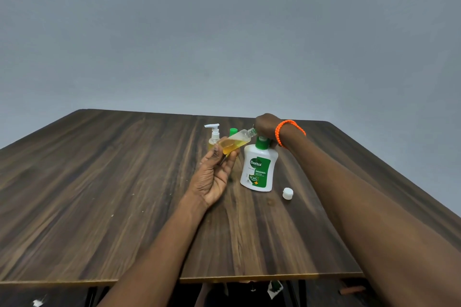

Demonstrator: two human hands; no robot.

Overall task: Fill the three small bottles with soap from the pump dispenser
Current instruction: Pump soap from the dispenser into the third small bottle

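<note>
A white and green soap dispenser [259, 168] stands on the wooden table [99, 194]. My right hand [265, 126], with an orange bracelet at the wrist, rests on top of its pump head. My left hand [215, 174] holds a small clear bottle [235, 142] tilted, its open mouth up against the pump under my right hand. Yellow soap fills about half of it. Behind stand a small bottle with a white pump top [214, 136] and another with a green cap [233, 131], mostly hidden by the held bottle.
A small white cap [288, 193] lies on the table to the right of the dispenser. The table's front edge runs near the bottom of the view, with dark floor and scraps below. A plain grey wall is behind.
</note>
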